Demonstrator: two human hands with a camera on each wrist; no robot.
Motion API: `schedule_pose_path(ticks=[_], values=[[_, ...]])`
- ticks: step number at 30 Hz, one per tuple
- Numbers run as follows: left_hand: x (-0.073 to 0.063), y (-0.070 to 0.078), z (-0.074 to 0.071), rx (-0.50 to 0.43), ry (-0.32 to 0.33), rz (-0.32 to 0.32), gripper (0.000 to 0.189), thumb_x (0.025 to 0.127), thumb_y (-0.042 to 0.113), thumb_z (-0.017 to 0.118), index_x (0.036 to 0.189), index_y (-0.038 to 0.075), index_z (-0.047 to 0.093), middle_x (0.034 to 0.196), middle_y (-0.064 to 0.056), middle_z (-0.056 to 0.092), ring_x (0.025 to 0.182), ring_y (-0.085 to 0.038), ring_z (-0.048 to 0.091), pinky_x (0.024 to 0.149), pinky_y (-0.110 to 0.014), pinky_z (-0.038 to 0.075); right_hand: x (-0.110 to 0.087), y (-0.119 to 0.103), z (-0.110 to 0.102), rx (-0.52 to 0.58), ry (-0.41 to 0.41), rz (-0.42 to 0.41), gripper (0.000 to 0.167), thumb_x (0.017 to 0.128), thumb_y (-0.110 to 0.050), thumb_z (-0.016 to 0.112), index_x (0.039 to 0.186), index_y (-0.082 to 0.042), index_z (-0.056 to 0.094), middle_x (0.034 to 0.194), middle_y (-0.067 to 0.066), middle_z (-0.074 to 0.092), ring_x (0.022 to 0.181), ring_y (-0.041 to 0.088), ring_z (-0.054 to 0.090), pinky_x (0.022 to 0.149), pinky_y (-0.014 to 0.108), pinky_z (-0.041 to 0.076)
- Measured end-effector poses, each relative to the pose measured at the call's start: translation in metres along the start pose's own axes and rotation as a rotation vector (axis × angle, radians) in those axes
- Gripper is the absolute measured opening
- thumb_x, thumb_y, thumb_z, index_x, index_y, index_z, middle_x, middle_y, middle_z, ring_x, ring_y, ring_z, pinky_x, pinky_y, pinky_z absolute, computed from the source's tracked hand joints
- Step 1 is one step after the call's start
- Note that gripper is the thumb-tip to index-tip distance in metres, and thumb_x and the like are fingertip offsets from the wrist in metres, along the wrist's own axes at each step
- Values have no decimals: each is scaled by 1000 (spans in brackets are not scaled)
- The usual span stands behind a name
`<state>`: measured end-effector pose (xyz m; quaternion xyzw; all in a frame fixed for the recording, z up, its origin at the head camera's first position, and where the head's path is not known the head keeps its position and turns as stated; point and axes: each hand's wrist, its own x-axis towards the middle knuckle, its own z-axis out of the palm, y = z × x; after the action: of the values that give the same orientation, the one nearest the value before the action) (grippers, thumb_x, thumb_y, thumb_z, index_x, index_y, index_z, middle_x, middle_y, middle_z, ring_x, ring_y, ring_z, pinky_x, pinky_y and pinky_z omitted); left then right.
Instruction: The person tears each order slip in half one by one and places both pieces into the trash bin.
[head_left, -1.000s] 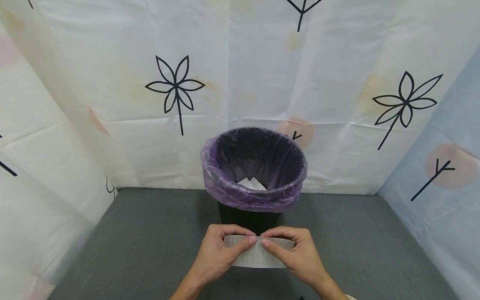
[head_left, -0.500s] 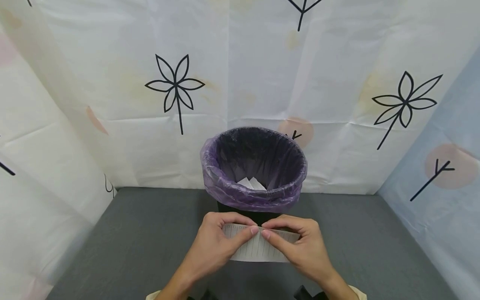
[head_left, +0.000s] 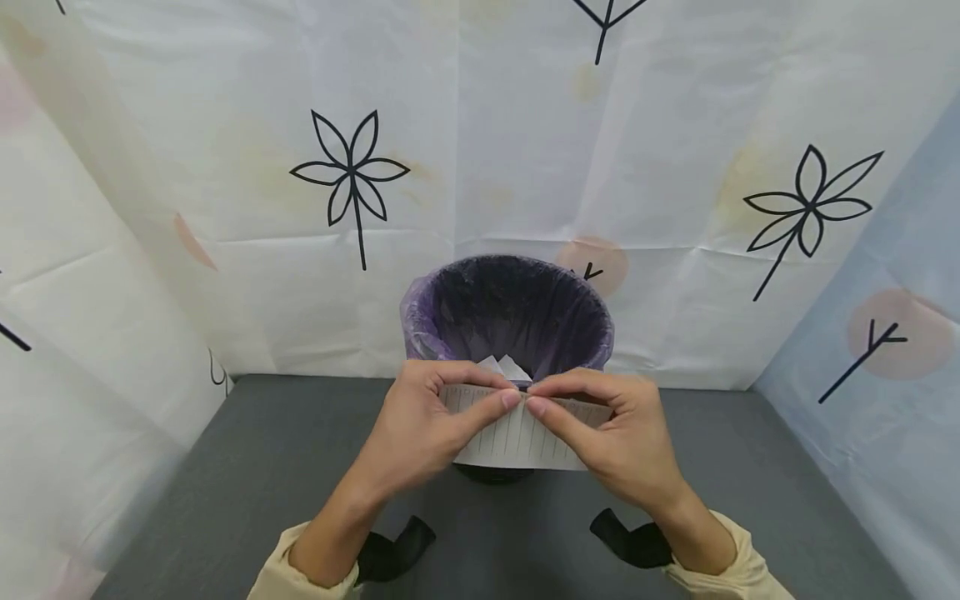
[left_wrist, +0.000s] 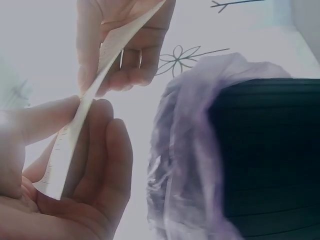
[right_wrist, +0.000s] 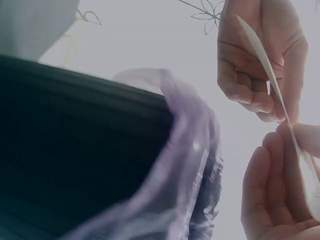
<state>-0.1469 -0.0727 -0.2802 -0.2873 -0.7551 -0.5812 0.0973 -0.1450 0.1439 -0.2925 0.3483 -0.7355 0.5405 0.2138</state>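
Note:
A lined strip of white paper (head_left: 517,433) is held in front of the near rim of a dark bin. My left hand (head_left: 427,421) pinches its top edge near the middle between thumb and forefinger. Close beside it, my right hand (head_left: 615,425) pinches the same edge, the two thumb tips almost meeting. In the left wrist view the paper (left_wrist: 75,132) runs edge-on between both hands. The bin (right_wrist: 85,150) wears a purple plastic liner (head_left: 600,325) folded over its rim. Inside lie white paper pieces (head_left: 513,368).
The bin stands at the back of a dark grey tabletop (head_left: 300,450). White fabric walls (head_left: 225,308) with flower prints rise behind and on both sides. Black straps (head_left: 397,550) hang by the wrists below beige sleeves (head_left: 300,567).
Both hands have risen and moved forward with the paper, from below the bin to the height of its near rim. The two pinch grips stay close together.

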Motion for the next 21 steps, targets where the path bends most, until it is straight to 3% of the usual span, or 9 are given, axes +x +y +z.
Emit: schedule_pose_path(ticks=[4, 7, 13, 21], values=[[20, 2, -7, -54, -25, -22, 10, 92, 14, 77, 99, 7, 80, 90, -1, 76, 74, -18, 70, 62, -37, 58, 19, 2, -5, -27, 3, 3, 17, 86, 8, 74, 97, -5, 78, 92, 4, 75, 86, 18, 71, 73, 29, 58], [34, 1, -11, -60, -29, -46, 10, 92, 13, 77, 98, 6, 80, 87, -4, 75, 65, -21, 69, 58, -38, 58, 32, 6, -9, -37, -1, 31, 14, 86, 7, 76, 96, -3, 78, 92, 4, 75, 86, 18, 70, 72, 29, 58], [57, 4, -15, -16, 14, -38, 8, 91, 12, 77, 94, 6, 81, 82, -5, 75, 65, -22, 70, 58, -37, 57, 55, 10, -15, -44, 6, 31, 10, 85, 6, 77, 94, 1, 78, 90, 6, 75, 85, 20, 67, 70, 28, 57], [76, 9, -16, -56, 21, -114, 9, 92, 13, 76, 96, 5, 80, 81, -9, 74, 66, -23, 68, 59, -34, 55, 71, 16, -17, -54, 77, -1, 7, 86, 4, 78, 92, 2, 78, 89, 8, 75, 86, 20, 67, 72, 26, 55]])
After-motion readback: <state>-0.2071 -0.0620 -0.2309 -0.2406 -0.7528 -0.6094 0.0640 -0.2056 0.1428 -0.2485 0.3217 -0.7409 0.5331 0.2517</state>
